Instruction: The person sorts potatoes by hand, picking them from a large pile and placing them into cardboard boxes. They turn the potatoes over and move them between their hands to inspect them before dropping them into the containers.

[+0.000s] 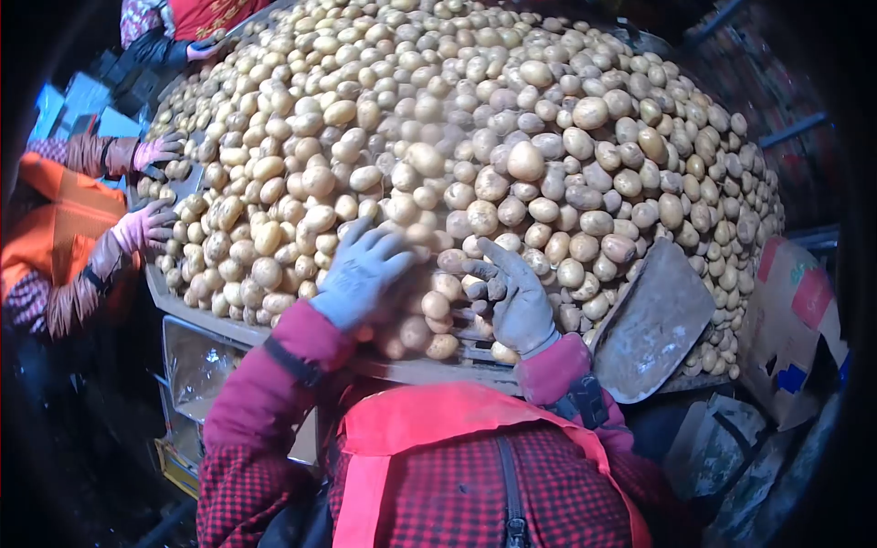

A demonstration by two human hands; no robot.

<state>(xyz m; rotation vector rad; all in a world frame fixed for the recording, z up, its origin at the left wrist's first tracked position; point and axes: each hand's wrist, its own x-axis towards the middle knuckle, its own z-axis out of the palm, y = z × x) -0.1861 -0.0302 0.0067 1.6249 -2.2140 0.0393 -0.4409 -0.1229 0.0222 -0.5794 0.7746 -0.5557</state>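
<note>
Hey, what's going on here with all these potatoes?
A person in grey gloves has both hands on the near edge of a huge heap of pale yellow-brown potatoes piled on a wooden table. The left hand lies flat and open; the right hand rests beside it, fingers spread. A worn grey metal scoop leans at the right. At the left, other people's pink-gloved hands touch the heap too.

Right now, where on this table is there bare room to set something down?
Only the narrow front rim below your left hand and right hand, and the bare scoop beside the right one. Everywhere else potatoes are heaped to the edges.
</note>
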